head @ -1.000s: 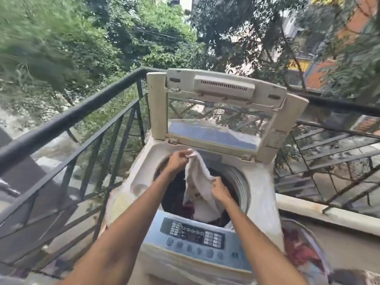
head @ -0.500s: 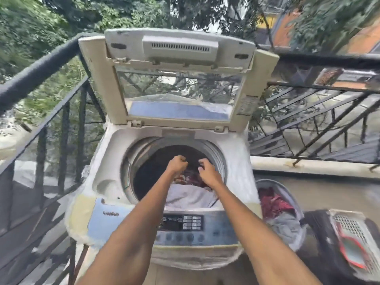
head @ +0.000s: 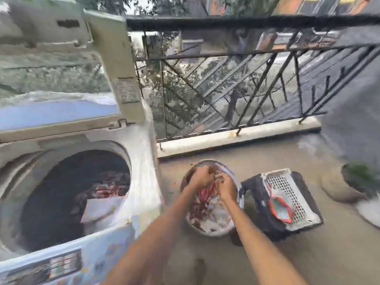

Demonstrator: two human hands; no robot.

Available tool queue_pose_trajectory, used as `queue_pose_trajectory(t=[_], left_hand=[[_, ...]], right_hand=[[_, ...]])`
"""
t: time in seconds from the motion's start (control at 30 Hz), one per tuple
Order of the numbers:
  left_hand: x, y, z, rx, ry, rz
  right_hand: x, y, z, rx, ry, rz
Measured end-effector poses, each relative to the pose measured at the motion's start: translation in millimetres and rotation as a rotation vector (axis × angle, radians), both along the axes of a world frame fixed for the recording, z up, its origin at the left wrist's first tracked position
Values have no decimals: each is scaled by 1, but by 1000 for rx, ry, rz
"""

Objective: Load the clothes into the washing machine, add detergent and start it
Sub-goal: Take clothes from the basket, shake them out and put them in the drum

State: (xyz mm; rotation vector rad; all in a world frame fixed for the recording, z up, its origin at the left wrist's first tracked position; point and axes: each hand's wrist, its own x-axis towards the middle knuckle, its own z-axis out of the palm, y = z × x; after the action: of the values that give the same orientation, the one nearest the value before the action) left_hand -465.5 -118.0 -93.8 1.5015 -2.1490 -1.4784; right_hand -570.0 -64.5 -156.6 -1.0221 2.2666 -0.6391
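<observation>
The top-loading washing machine [head: 141, 153] stands at the left with its lid [head: 115, 64] raised. Dark, red and white clothes [head: 102, 200] lie in its drum. To its right on the floor sits a round laundry tub [head: 213, 231] holding red and pale clothes [head: 207, 210]. Both my hands reach down into the tub. My left hand [head: 202, 177] and my right hand [head: 226, 187] are closed on a red patterned garment [head: 207, 192] at the top of the pile. The picture is blurred.
A white perforated crate [head: 287, 188] with a red-edged packet [head: 280, 208] rests on a dark box to the right of the tub. A black metal railing [head: 246, 52] on a low concrete kerb [head: 236, 138] runs behind. A potted plant [head: 362, 177] stands at far right.
My hands left the drum, where the white cloth now lies, and moved right and down into the laundry tub. The view swung right with them.
</observation>
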Motion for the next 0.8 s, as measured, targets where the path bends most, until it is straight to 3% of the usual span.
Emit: queue_pose_trajectory(t=[0.17, 0.3, 0.43, 0.6, 0.8], left_hand=[[-71, 27, -136, 161, -176, -22], [-78, 43, -245, 269, -253, 22], [-62, 43, -300, 307, -257, 161], [-58, 33, -314, 305, -237, 253], [-63, 31, -270, 230, -169, 277]], right_hand=[[-85, 43, -118, 290, 17, 44], [-116, 54, -208, 506, 123, 243], [-121, 40, -264, 585, 311, 351], [-127, 14, -284, 618, 400, 354], [-128, 30, -229, 307, 49, 467]])
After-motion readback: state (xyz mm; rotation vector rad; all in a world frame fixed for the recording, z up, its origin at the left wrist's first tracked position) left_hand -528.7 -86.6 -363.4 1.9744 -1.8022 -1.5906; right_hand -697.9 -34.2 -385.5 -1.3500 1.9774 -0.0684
